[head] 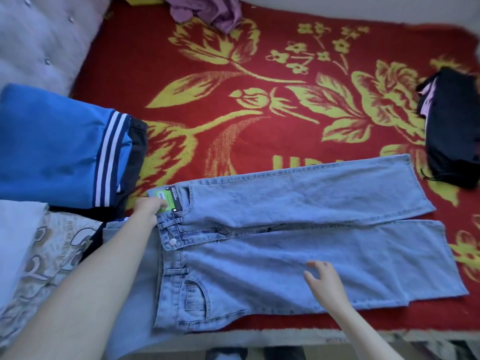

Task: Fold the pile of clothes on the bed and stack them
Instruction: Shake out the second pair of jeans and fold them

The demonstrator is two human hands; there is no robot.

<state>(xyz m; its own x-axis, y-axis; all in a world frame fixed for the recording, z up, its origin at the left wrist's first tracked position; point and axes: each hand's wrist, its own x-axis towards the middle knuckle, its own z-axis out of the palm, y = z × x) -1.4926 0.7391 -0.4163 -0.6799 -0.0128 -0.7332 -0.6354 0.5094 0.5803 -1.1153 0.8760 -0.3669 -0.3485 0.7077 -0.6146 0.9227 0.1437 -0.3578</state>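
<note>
Light blue jeans [298, 258] lie flat on the red and yellow flowered blanket [259, 100], waistband to the left, both legs stretched to the right. A green tag [166, 197] hangs at the waistband. My left hand [149, 205] grips the far corner of the waistband right at that tag. My right hand [324, 281] hovers with spread fingers over the near leg, at most brushing the denim. A folded blue garment with white stripes [57, 152] sits on a dark piece at the left.
A crumpled purple garment [207, 11] lies at the far edge of the bed. A black piece of clothing [452, 126] rests at the right edge. A patterned pillow or cover [44, 255] and a tufted headboard [39, 40] are on the left.
</note>
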